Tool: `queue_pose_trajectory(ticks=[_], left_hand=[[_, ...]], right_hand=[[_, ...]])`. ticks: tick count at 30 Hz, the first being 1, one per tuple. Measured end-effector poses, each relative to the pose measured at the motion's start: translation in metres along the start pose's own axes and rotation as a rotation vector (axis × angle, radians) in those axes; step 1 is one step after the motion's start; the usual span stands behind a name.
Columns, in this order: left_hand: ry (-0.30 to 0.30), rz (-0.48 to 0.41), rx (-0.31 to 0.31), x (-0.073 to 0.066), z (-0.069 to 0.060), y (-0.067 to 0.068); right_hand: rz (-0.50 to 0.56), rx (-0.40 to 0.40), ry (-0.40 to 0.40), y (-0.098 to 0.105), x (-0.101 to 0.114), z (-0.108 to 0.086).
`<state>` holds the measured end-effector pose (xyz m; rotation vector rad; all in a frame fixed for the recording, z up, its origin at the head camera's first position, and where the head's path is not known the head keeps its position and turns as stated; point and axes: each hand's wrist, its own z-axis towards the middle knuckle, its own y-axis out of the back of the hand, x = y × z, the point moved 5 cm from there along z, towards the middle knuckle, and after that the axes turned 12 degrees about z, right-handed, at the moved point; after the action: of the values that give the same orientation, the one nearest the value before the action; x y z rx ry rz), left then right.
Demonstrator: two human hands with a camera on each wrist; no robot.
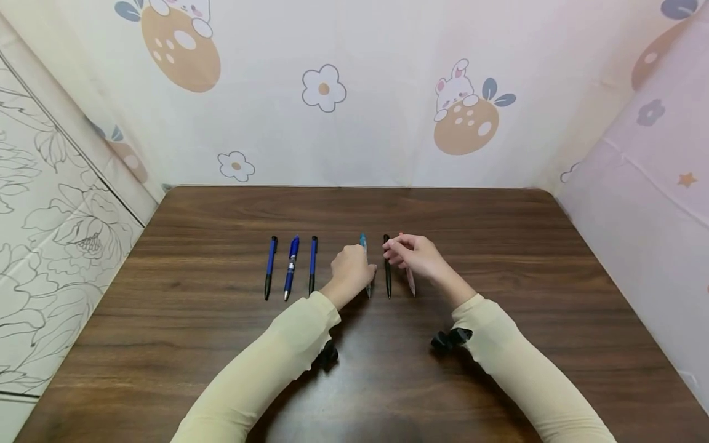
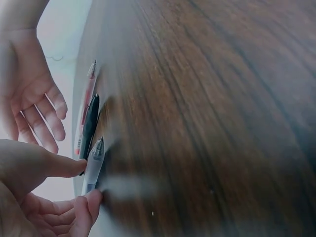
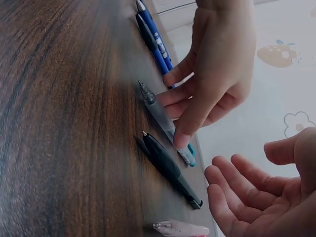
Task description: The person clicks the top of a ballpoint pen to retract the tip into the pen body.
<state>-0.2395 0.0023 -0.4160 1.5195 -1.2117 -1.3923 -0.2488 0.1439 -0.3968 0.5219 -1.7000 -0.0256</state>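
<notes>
Pinched between the thumb and fingers of my left hand [image 1: 351,271] is a clear pen with a teal end [image 1: 362,239], lying on the table; the left wrist view shows the thumb on one side of this clear pen [image 2: 95,167] and fingertips on the other. My right hand [image 1: 421,255], fingers relaxed and loosely bent, hovers over a black pen [image 1: 388,277] and a red-and-clear pen [image 1: 410,282]. In the right wrist view the right hand [image 3: 261,197] holds nothing, palm showing beside the black pen [image 3: 168,165].
Left of the hands, three blue pens lie roughly parallel: one with a black grip [image 1: 270,264], one with a silver tip [image 1: 291,267], another with a black grip [image 1: 313,261]. The brown wooden table [image 1: 354,394] ends at a patterned curtain [image 1: 365,147] behind.
</notes>
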Motion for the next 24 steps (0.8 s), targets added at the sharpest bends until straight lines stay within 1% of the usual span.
queue_pose_trajectory(ticks=[6, 11, 14, 16, 21, 24], left_hand=[[0.010, 0.092, -0.075, -0.007, 0.002, 0.002], [0.004, 0.131, -0.091, -0.010, 0.002, 0.002], [0.006, 0.093, -0.094, -0.008, 0.003, 0.003], [0.009, 0.045, -0.091, -0.005, 0.003, 0.003], [0.028, -0.070, -0.050, 0.005, -0.001, 0.004], [0.037, -0.115, -0.035, 0.012, -0.003, 0.003]], right_hand=[[-0.006, 0.003, -0.002, 0.000, 0.000, 0.000], [-0.011, -0.002, -0.008, 0.001, -0.001, 0.000], [-0.017, -0.011, 0.004, 0.002, 0.000, 0.000], [-0.024, -0.012, 0.014, 0.003, 0.000, 0.001], [-0.035, -0.011, 0.026, 0.004, 0.002, 0.000], [-0.034, -0.012, 0.021, 0.005, 0.000, 0.000]])
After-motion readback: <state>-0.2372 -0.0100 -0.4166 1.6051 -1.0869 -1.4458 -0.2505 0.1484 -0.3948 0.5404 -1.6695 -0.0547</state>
